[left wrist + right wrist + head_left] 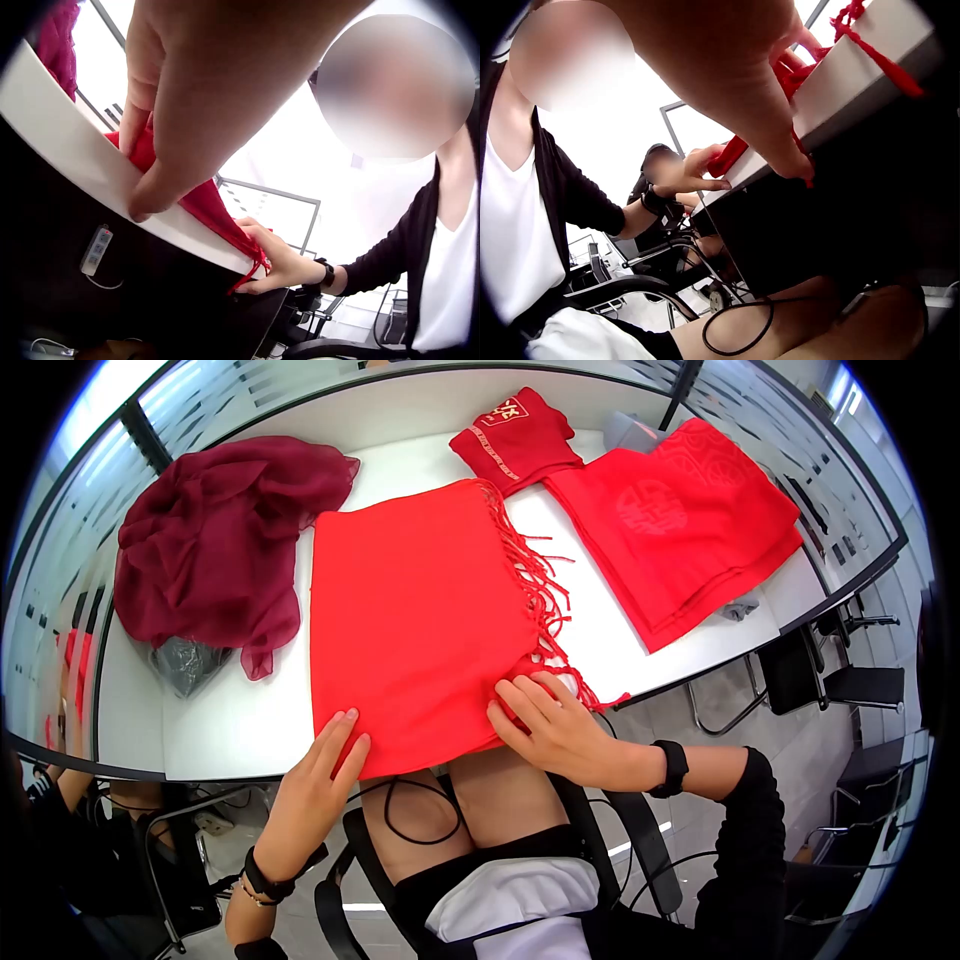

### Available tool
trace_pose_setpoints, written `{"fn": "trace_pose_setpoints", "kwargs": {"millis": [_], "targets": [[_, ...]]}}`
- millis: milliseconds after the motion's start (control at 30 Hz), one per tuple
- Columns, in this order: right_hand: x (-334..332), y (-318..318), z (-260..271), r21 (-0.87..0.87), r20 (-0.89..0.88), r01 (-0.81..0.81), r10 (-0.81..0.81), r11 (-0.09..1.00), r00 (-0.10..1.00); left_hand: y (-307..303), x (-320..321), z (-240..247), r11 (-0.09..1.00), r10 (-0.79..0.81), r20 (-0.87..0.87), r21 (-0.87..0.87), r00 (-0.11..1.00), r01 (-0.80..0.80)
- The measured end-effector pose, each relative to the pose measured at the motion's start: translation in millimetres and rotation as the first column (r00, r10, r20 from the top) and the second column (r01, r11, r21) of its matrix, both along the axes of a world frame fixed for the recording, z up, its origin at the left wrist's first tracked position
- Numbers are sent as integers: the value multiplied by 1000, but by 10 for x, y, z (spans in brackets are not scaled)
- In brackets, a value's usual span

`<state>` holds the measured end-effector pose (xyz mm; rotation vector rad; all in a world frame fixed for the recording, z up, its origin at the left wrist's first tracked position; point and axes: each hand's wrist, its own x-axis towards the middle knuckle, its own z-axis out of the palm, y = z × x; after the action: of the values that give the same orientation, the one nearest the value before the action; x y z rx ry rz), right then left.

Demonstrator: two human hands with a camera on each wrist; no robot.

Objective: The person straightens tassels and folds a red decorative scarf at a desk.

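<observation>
A red fringed scarf (420, 600) lies folded flat on the white table, its tassels (545, 595) along the right side. At its near left corner my left hand (318, 775) rests with fingers fairly straight on the cloth; in the left wrist view the thumb (150, 199) lies at the table's edge. My right hand (560, 732) grips the near right corner, fingers curled over bunched red cloth. The right wrist view shows that hand's thumb (791, 154) low at the table edge, beside a strip of red fabric. Part of the held corner is hidden behind the fingers.
A heap of sheer maroon fabric (225, 540) sits on the left, above a dark plastic-wrapped bundle (187, 663). At the back lies a small folded dark red cloth (517, 440); a larger red patterned cloth (680, 525) is at right. Low partitions (420, 398) border the table (235, 720).
</observation>
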<state>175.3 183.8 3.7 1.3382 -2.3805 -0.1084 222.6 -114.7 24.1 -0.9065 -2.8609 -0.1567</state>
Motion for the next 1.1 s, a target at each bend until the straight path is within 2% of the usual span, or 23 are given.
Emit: {"fn": "trace_pose_setpoints", "kwargs": {"millis": [67,167,400,500,600,733,900,1100], "targets": [[-4,32,-68,-25,-1,1,-1,1000,1000,-17,22,-18,1000,-8,-4,25,1000,8],[-11,69,67,-179,263,9,39,984,964,-22,17,-20,998,-27,-19,61,999,28],[-54,67,-80,-68,-32,-19,17,997,999,-30,14,-60,993,-41,-41,109,998,46],[-41,49,-124,-68,-75,50,-55,996,996,-28,29,-68,991,-50,-50,124,997,56],[-7,-6,-209,-170,-46,87,-96,982,994,-35,32,-88,987,-62,-49,149,997,69],[-1,-32,-259,-181,-78,99,-114,979,990,-18,32,-133,979,-25,-41,199,999,33],[-45,59,-187,-115,-102,-2,-10,993,995,-82,104,-93,983,2,-36,181,999,5],[-25,194,78,-144,98,-124,138,982,985,-47,152,11,983,-45,-116,172,992,64]]}}
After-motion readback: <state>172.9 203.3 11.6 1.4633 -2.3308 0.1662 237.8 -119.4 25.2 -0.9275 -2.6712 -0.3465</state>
